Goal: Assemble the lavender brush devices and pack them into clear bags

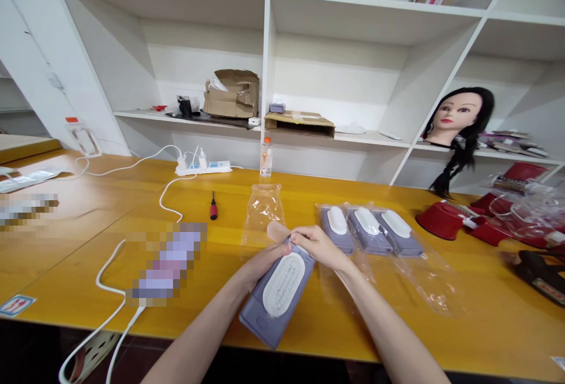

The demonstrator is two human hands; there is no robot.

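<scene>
Both the left hand (263,264) and the right hand (318,247) close firmly round the top of a grey device (277,290) with a white oval pad, fingers pinching a beige tab (277,232), above the bench (485,325), near three bagged grey devices (366,231).

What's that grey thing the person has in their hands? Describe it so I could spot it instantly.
Find the long orange table beneath the white shelves. Near its front edge, the person's left hand and right hand grip a grey-lilac oblong device with a white oval panel. Three similar devices lie to its right inside clear plastic bags; this one alone is unwrapped.
</scene>
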